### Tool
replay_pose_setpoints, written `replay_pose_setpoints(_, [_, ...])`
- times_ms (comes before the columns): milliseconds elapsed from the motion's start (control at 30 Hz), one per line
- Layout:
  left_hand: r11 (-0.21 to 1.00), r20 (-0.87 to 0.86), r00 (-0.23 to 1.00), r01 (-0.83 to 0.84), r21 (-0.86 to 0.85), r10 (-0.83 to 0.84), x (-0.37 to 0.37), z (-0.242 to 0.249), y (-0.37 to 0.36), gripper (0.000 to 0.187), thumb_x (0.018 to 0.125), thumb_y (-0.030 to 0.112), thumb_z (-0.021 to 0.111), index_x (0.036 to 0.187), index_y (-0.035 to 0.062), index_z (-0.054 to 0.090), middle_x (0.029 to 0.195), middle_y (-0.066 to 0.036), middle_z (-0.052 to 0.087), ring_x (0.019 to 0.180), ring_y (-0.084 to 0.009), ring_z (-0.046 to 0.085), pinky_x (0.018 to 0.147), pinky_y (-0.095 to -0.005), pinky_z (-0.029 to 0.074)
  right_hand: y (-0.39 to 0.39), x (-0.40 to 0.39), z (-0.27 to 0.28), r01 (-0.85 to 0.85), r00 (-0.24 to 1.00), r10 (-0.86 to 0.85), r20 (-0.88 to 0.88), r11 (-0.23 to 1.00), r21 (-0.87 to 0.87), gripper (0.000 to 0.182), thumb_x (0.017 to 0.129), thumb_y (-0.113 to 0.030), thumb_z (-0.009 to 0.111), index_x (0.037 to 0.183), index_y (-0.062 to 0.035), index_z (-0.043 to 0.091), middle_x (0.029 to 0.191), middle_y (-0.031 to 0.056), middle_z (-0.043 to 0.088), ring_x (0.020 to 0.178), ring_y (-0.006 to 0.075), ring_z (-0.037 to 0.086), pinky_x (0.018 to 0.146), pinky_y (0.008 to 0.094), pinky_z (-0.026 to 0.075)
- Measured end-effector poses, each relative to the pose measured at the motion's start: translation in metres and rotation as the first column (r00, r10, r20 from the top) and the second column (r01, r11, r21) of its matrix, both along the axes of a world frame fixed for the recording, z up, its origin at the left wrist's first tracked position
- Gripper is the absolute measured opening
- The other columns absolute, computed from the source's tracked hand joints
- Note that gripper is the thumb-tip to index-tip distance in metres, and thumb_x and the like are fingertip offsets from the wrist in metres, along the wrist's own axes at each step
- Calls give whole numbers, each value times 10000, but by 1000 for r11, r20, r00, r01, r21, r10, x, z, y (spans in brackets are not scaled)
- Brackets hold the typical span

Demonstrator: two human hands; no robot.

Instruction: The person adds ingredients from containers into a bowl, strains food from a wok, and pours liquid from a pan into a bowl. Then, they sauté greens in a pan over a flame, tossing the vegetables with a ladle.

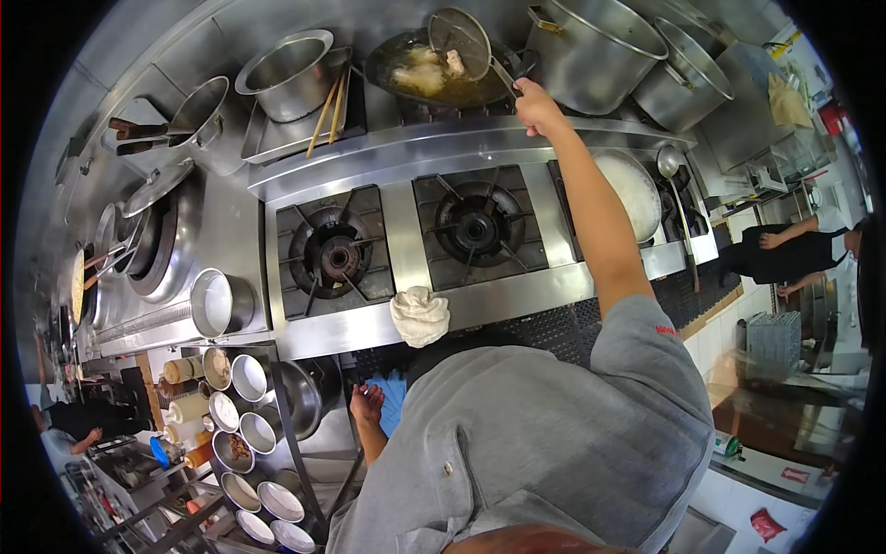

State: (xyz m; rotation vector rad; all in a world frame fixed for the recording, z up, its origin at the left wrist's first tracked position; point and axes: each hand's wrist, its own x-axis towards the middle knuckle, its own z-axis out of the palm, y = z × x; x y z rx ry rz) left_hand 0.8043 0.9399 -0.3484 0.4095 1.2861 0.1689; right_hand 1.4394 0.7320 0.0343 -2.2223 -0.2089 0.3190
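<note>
My right hand (538,108) is closed around the handle of a mesh strainer (460,37), arm stretched over the stove. The strainer tilts over a wok (383,76) of oil at the back. One pale battered piece (455,63) lies against its mesh. More pale frying pieces (418,74) float in the bubbling oil; what they are is not clear. Low beside my body, my left hand (367,404) has loosely curled fingers, with nothing visible in them. A blue cloth (393,402) hangs right beside it.
Two burners (475,226) lie in front of me, with a crumpled cloth (420,316) on the front ledge. Tall pots (595,55) stand back right. Chopsticks (329,115) rest on a tray. A ladle (671,164) lies right; several bowls (249,377) sit left. Another person (784,249) stands right.
</note>
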Motion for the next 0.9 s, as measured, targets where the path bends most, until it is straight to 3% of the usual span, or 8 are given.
replay_pose_setpoints(67, [1000, 6, 1000, -14, -23, 14, -1, -5, 1, 375, 945, 464, 457, 973, 93, 502, 978, -156, 581, 914, -298, 570, 763, -417, 476, 4, -10, 6, 33, 987, -14, 158, 993, -117, 602, 769, 12, 422, 1364, -75, 398, 854, 150, 605, 533, 224, 554, 391, 343, 462])
replay_pose_setpoints(133, [999, -7, 999, -32, -25, 32, -2, -7, -1, 369, 947, 457, 458, 972, 92, 500, 970, -157, 582, 894, -298, 574, 749, -417, 478, 3, -19, 19, 37, 980, 22, 196, 957, -289, 527, 829, -42, 452, 1350, -114, 415, 1171, 198, 601, 828, 343, 668, 541, 359, 578])
replay_pose_setpoints(400, [996, -12, 998, -69, -54, 68, -5, -10, 0, 354, 952, 444, 453, 969, 94, 497, 951, -156, 589, 843, -299, 586, 716, -417, 484, -20, -53, 48, 3, 946, 92, 310, 956, -293, 568, 802, -5, 403, 1354, -140, 424, 1012, 200, 635, 631, 324, 642, 442, 370, 530])
replay_pose_setpoints(500, [999, -34, 999, -31, -40, 30, -5, -11, 2, 359, 954, 451, 446, 965, 96, 496, 963, -163, 595, 858, -305, 590, 721, -422, 488, -24, -56, 45, -118, 968, 178, 179, 944, -307, 581, 799, 1, 401, 1359, -149, 422, 989, 218, 632, 615, 330, 637, 447, 377, 532])
replay_pose_setpoints(567, [998, -58, 998, -21, -59, 17, -4, -11, 5, 370, 953, 464, 441, 961, 98, 497, 998, -168, 593, 892, -309, 588, 749, -423, 486, -18, -52, 25, -123, 932, 251, 261, 898, -422, 596, 792, 11, 393, 1362, -161, 428, 984, 228, 631, 608, 333, 634, 449, 385, 532])
replay_pose_setpoints(667, [998, -35, 999, -3, -65, 1, -5, -17, 11, 376, 949, 473, 443, 957, 101, 499, 1020, -164, 585, 922, -308, 578, 783, -427, 479, -11, -47, 4, -79, 919, 224, 326, 911, -404, 605, 786, 17, 385, 1361, -166, 435, 969, 231, 635, 606, 337, 632, 453, 387, 534])
replay_pose_setpoints(833, [998, 30, 1000, -4, -58, 6, -27, -24, 12, 373, 950, 472, 438, 957, 103, 491, 1024, -156, 578, 943, -305, 567, 805, -430, 472, -21, -50, 17, -12, 975, 61, 216, 975, -223, 617, 780, 15, 395, 1372, -157, 427, 944, 212, 642, 534, 301, 627, 457, 371, 530])
replay_pose_setpoints(900, [997, 32, 999, -16, -80, 19, -31, -26, 9, 370, 951, 469, 436, 962, 101, 485, 1017, -154, 577, 941, -304, 566, 803, -431, 472, -26, -50, 24, 59, 973, -17, 229, 982, -177, 590, 787, -4, 433, 1364, -132, 433, 1081, 225, 632, 563, 317, 645, 496, 376, 548])
